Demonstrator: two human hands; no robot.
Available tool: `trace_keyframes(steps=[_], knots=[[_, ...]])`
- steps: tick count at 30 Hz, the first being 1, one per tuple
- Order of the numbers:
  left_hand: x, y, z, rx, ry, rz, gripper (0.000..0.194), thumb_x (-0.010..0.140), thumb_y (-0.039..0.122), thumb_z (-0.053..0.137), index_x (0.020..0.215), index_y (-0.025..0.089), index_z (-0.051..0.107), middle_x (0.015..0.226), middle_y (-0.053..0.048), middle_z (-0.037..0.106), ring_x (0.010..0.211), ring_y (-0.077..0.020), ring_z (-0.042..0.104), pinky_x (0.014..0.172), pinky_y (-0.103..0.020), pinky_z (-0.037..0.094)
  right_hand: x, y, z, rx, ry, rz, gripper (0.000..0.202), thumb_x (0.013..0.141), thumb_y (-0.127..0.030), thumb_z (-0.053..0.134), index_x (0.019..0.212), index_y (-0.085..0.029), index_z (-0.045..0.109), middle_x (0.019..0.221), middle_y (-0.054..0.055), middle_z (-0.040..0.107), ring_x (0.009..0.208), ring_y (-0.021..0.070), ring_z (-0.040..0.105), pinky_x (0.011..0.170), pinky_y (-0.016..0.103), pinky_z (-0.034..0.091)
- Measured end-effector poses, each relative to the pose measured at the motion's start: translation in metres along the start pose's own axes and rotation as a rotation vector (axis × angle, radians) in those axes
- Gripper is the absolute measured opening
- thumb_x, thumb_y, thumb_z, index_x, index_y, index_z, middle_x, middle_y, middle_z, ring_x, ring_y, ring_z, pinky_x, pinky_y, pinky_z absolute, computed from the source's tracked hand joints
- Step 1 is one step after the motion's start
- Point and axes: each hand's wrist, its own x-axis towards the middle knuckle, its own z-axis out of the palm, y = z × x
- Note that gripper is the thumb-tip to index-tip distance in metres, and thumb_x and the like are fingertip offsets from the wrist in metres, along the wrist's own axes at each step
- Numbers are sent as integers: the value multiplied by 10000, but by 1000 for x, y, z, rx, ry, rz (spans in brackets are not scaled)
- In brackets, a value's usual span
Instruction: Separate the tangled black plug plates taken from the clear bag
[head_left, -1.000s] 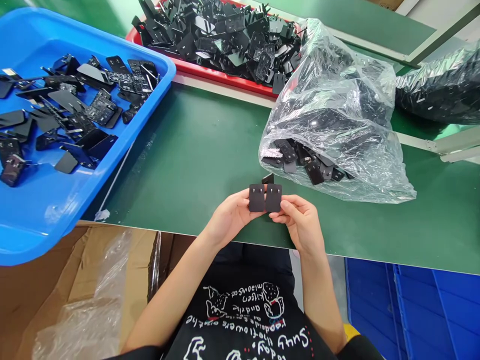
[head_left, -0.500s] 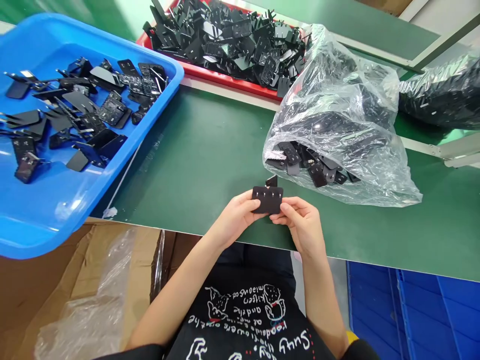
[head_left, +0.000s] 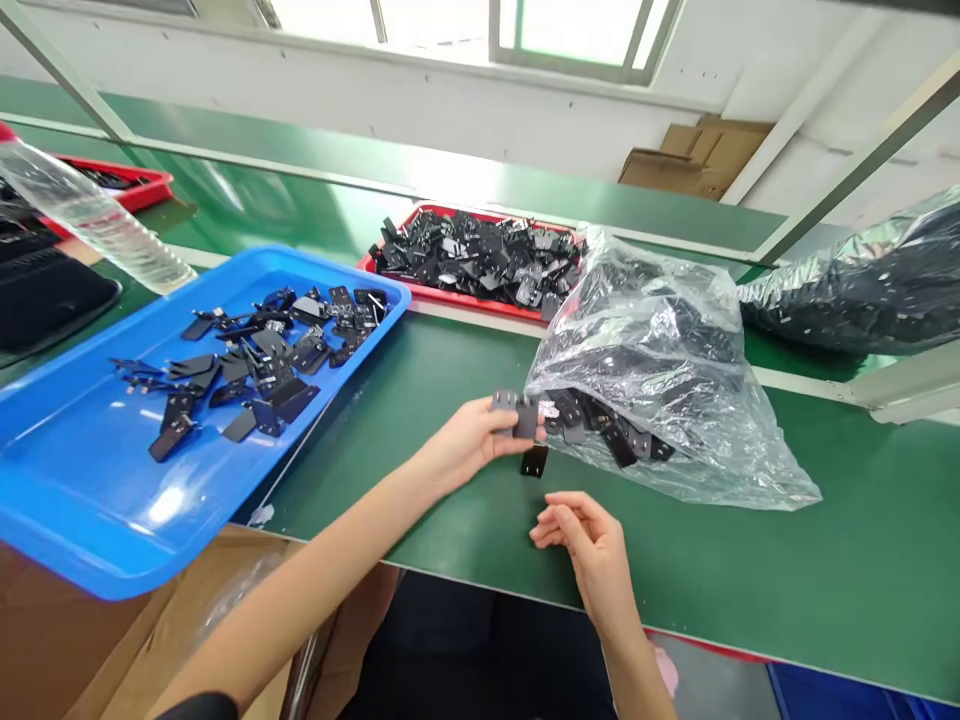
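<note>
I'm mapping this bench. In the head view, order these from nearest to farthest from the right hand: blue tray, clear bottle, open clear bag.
From the right hand:
1. Open clear bag, just ahead.
2. Blue tray, to the left.
3. Clear bottle, farther left.

At the front edge of the desk [head_left: 750,570], the blue tray [head_left: 82,450] is cut off; black plates [head_left: 524,421] partly hide the left hand [head_left: 471,440].
</note>
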Motion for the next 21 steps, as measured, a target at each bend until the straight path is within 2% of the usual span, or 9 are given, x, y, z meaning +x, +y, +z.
trace_keyframes(steps=[2, 4, 6, 7, 9, 11, 15, 18, 21], knots=[[27, 35, 6, -16, 63, 183, 183, 770, 38, 547, 922, 71, 644, 940, -136, 707, 819, -189, 691, 842, -337, 556, 1, 2, 1, -26, -19, -15, 275, 802, -439, 687, 855, -169, 701, 717, 39, 675, 618, 173, 674, 580, 281, 563], [46, 67, 15, -23, 77, 373, 226, 779, 33, 528, 967, 82, 642, 965, -131, 704, 854, -186, 686, 898, -366, 538, 1, 5, 3, -47, -25, -39, 300, 795, -462, 687, 843, -167, 706, 708, 46, 673, 610, 181, 673, 572, 288, 563], [48, 86, 26, 4, 40, 431, 231, 790, 47, 532, 989, 85, 642, 1018, -139, 696, 897, -200, 683, 919, -378, 528, 3, 9, 4, -43, -36, -58, 320, 783, -484, 689, 829, -167, 709, 695, 50, 671, 595, 191, 673, 550, 294, 559], [44, 89, 31, 25, 15, 417, 229, 791, 54, 541, 994, 84, 643, 1043, -144, 691, 910, -208, 682, 914, -374, 530, 3, 11, 4, -31, -37, -64, 324, 782, -490, 688, 824, -169, 710, 691, 50, 668, 591, 193, 672, 540, 294, 556], [28, 79, 39, 56, -23, 334, 224, 789, 63, 562, 995, 83, 648, 1073, -147, 686, 903, -215, 686, 880, -352, 542, 4, 13, 5, -9, -28, -74, 318, 788, -490, 681, 819, -175, 712, 687, 46, 663, 588, 189, 669, 529, 285, 547], [7, 60, 44, 42, -60, 219, 213, 785, 66, 573, 981, 80, 655, 1076, -150, 688, 883, -212, 692, 839, -322, 550, 4, 13, 5, -17, -23, -81, 308, 798, -483, 673, 820, -179, 713, 687, 42, 662, 590, 182, 666, 535, 276, 542], [-34, 24, 45, -113, -127, 24, 226, 835, 150, 536, 1007, 86, 667, 1096, -151, 687, 954, -248, 683, 834, -322, 541, 2, 7, 4, -91, -55, -82, 296, 824, -467, 650, 835, -177, 707, 699, 40, 667, 609, 172, 662, 576, 273, 535], [-54, 10, 44, -253, -179, -97, 314, 864, 247, 475, 1060, 91, 664, 1127, -153, 679, 1016, -282, 664, 905, -377, 509, 0, 1, 3, -135, -62, -63, 286, 841, -454, 634, 825, -175, 693, 701, 37, 671, 612, 164, 652, 603, 272, 527], [-63, 4, 46, -285, -231, -115, 376, 873, 299, 441, 1070, 69, 663, 1123, -179, 677, 1055, -312, 642, 911, -404, 491, -2, 0, 2, -182, -62, -58, 304, 856, -456, 613, 784, -169, 679, 675, 41, 676, 620, 165, 644, 630, 275, 521]])
